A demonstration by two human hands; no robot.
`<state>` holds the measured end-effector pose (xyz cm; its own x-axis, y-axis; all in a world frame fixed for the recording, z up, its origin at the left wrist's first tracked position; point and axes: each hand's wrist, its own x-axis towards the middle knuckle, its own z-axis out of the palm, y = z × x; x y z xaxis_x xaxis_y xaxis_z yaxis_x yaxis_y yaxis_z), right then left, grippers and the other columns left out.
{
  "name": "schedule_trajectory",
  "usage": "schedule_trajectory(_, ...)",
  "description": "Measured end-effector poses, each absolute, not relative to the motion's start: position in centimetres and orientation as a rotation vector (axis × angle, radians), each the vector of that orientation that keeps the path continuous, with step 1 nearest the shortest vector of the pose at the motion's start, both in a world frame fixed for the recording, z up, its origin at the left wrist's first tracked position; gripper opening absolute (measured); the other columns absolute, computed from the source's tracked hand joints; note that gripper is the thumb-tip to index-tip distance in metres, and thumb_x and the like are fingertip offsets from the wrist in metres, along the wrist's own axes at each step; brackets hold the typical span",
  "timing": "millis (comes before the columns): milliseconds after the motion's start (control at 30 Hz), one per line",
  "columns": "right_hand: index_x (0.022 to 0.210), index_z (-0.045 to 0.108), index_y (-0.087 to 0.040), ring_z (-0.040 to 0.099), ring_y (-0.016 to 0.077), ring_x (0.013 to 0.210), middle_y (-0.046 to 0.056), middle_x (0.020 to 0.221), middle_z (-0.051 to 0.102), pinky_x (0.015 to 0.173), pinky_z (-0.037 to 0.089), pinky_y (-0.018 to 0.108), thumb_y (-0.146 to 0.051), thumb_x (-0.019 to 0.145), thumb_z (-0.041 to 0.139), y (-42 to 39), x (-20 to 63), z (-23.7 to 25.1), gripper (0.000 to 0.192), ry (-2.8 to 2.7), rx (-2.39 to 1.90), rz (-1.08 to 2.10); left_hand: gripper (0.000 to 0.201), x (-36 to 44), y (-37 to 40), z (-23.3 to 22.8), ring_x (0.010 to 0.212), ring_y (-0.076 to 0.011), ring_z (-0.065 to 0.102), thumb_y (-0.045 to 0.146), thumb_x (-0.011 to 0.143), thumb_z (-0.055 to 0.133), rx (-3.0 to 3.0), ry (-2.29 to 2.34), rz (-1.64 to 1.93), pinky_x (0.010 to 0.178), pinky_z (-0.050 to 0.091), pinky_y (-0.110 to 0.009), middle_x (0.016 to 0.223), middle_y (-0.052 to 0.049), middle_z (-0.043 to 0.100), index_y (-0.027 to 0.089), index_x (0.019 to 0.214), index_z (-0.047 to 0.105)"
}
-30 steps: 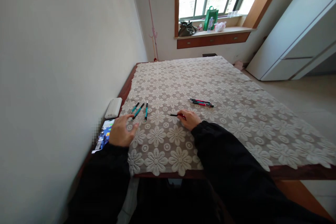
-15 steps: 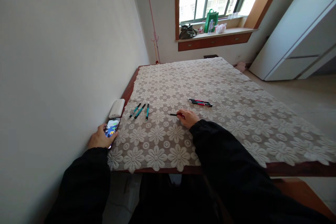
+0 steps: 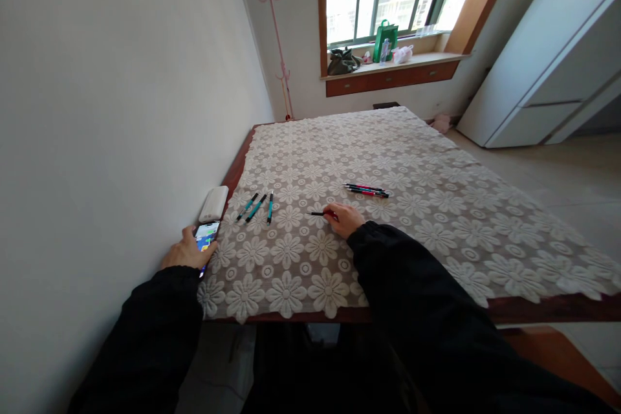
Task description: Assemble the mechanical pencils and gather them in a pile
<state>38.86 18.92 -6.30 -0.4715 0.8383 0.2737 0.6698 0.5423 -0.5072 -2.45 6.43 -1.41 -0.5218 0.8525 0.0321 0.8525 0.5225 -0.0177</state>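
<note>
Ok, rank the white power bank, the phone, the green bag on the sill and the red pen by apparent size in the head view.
1. White power bank and phone: alike, unranked.
2. Green bag, though far off, so truly bigger.
3. Red pen under the right hand.

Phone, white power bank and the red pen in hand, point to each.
phone (image 3: 206,236), head view, lit screen.
white power bank (image 3: 213,203), head view, top face.
red pen (image 3: 319,213), head view, dark tip end.

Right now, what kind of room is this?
Most likely a room in a home, not a workshop. A large table under a lace floral cloth, a windowsill holding bags, and a pink coat stand in the corner. The left hand holds a phone; the right hand holds a red pen.
</note>
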Motion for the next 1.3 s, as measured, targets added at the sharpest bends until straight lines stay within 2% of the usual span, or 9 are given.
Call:
schedule_trajectory(100,0.101,0.068,-0.022,0.064,0.0178,0.086,0.004,0.097,0.071,0.078,0.046,0.028,-0.021,0.09,0.06,18.9,38.8,-6.3,0.013,-2.289,-1.218,0.462,0.074,-0.8,7.1,-0.9,0.129,-0.0343,0.052,0.055,0.081,0.057,-1.824,-2.473,-0.098,0.106,0.04,-0.045,0.14,-0.018,0.054,0.016,0.141,0.039)
schedule_trajectory(167,0.101,0.068,-0.022,0.064,0.0175,0.087,0.003,0.098,0.071,0.079,0.046,0.028,-0.022,0.09,0.06,18.9,38.7,-6.2,0.013,-2.291,-1.215,0.467,0.062,2.0,8.2,-0.5,0.137,-0.0317,0.043,0.049,0.084,0.055,-2.068,-2.255,-0.207,0.114,0.033,-0.045,0.144,-0.016,0.051,0.017,0.136,0.048)
schedule_trajectory(333,0.101,0.067,-0.022,0.064,0.0166,0.087,0.003,0.098,0.07,0.08,0.046,0.027,-0.021,0.09,0.061,18.9,38.8,-6.3,0.013,-2.314,-1.184,0.462,0.033,12.7,12.3,-0.1,0.121,-0.0249,0.057,0.036,0.089,0.055,-2.734,-1.743,-0.429,0.107,0.043,-0.04,0.124,-0.01,0.065,0.022,0.118,0.062)
schedule_trajectory(500,0.101,0.066,-0.021,0.064,0.0162,0.087,0.003,0.096,0.069,0.08,0.045,0.026,-0.02,0.091,0.061,18.8,38.9,-6.3,0.011,-2.335,-1.099,0.416,0.04,19.2,16.4,-1.6,0.105,-0.0253,0.064,0.035,0.083,0.065,-2.876,-1.626,-0.401,0.092,0.05,-0.037,0.112,-0.01,0.07,0.022,0.121,0.059)
schedule_trajectory(633,0.1,0.065,-0.02,0.064,0.0171,0.088,0.004,0.097,0.069,0.08,0.046,0.026,-0.02,0.092,0.061,18.9,39.0,-6.2,0.009,-2.335,-1.09,0.408,0.021,19.3,17.7,-3.5,0.096,-0.0225,0.066,0.023,0.085,0.058,-2.873,-1.66,-0.577,0.085,0.051,-0.034,0.096,-0.006,0.07,0.022,0.106,0.062)
schedule_trajectory(800,0.101,0.065,-0.02,0.064,0.0192,0.09,0.006,0.097,0.068,0.08,0.046,0.028,-0.019,0.09,0.062,18.7,39.1,-6.0,0.011,-2.328,-1.166,0.386,0.032,17.7,17.7,-4.8,0.092,-0.0204,0.066,0.03,0.088,0.058,-2.899,-1.594,-0.826,0.086,0.051,-0.035,0.097,-0.005,0.071,0.021,0.118,0.059)
schedule_trajectory(900,0.1,0.064,-0.02,0.063,0.0184,0.088,0.005,0.096,0.068,0.079,0.046,0.028,-0.019,0.091,0.06,18.7,39.1,-6.0,0.01,-2.322,-1.154,0.389,0.027,17.5,17.8,-4.9,0.09,-0.0193,0.066,0.035,0.093,0.051,-2.909,-1.604,-0.837,0.085,0.051,-0.033,0.093,-0.004,0.071,0.022,0.114,0.062)
schedule_trajectory(1000,0.1,0.063,-0.02,0.063,0.0185,0.09,0.005,0.096,0.067,0.081,0.046,0.028,-0.017,0.091,0.059,18.6,39.1,-6.0,0.01,-2.334,-1.113,0.381,0.03,17.6,17.7,-4.8,0.089,-0.019,0.066,0.038,0.096,0.046,-2.845,-1.667,-0.866,0.084,0.05,-0.033,0.092,-0.004,0.072,0.022,0.116,0.062)
schedule_trajectory(1300,0.099,0.062,-0.021,0.061,0.0187,0.09,0.005,0.095,0.066,0.081,0.046,0.028,-0.016,0.091,0.058,18.5,39.3,-6.0,0.01,-2.316,-1.12,0.374,0.027,17.5,17.5,-4.9,0.086,-0.0185,0.064,0.034,0.096,0.047,-2.814,-1.704,-0.867,0.079,0.049,-0.031,0.091,-0.003,0.072,0.022,0.114,0.063)
